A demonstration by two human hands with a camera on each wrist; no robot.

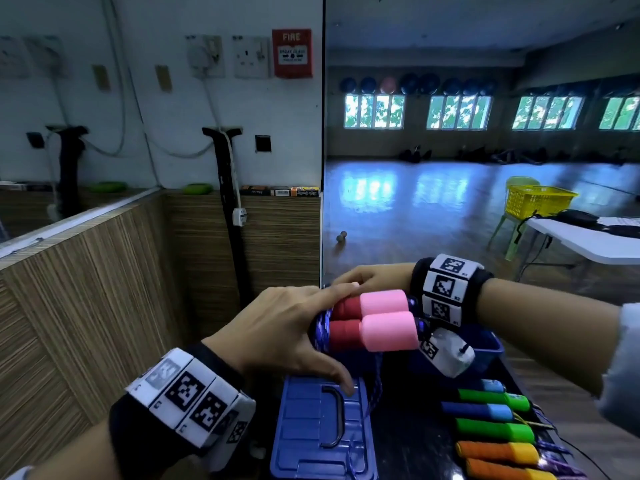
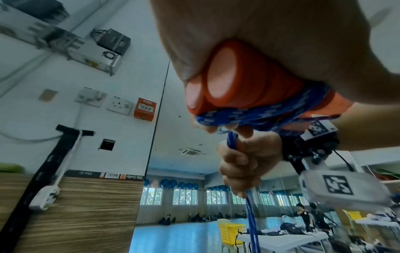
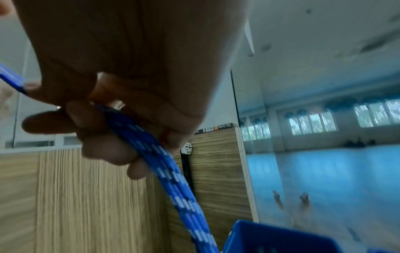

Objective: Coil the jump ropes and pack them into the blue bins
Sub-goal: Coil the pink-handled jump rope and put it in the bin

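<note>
A jump rope's two red-and-pink handles (image 1: 374, 320) lie side by side in the air, and my left hand (image 1: 304, 323) grips their red ends. Its blue patterned rope (image 1: 320, 329) is wound round the handles next to my left fingers, and a loop of it hangs down over the bin lid. My right hand (image 1: 367, 277) is just behind the handles, with its fingers (image 3: 103, 145) curled round the rope (image 3: 173, 179). In the left wrist view the rope (image 2: 252, 222) runs down out of my right fist (image 2: 244, 162). An open blue bin (image 1: 488, 348) stands below my right wrist.
A blue bin lid (image 1: 311, 431) with a black handle lies below my left hand. Several more jump ropes with green, blue, orange and yellow handles (image 1: 495, 427) lie on the dark table at the lower right. A wood-panelled wall stands to the left, a mirror ahead.
</note>
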